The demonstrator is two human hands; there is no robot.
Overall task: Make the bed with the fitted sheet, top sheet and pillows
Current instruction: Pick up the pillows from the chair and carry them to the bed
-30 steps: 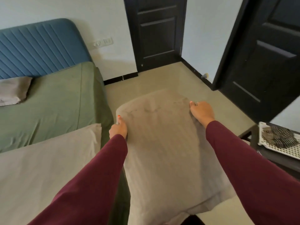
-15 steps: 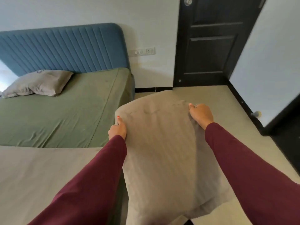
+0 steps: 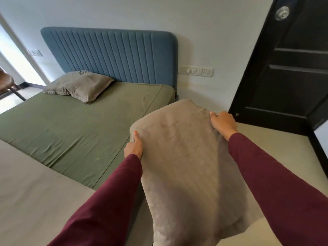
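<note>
I hold a beige pillow [image 3: 184,157] in the air beside the bed's right edge. My left hand [image 3: 133,146] grips its left side with the thumb on top. My right hand [image 3: 222,122] grips its far right corner. The bed carries a green fitted sheet [image 3: 74,132], stretched smooth. A beige top sheet [image 3: 30,196] covers the near part of the bed. A second beige pillow [image 3: 79,86] lies at the far left, against the blue headboard [image 3: 115,54].
A dark door [image 3: 291,68] stands at the right, with bare floor [image 3: 276,150] in front of it. Wall sockets [image 3: 195,71] sit right of the headboard. A brown chair [image 3: 7,84] shows at the far left edge.
The view has swung left toward the headboard. The held pillow has moved nearer the bed's head end, with both hands keeping the same grip.
</note>
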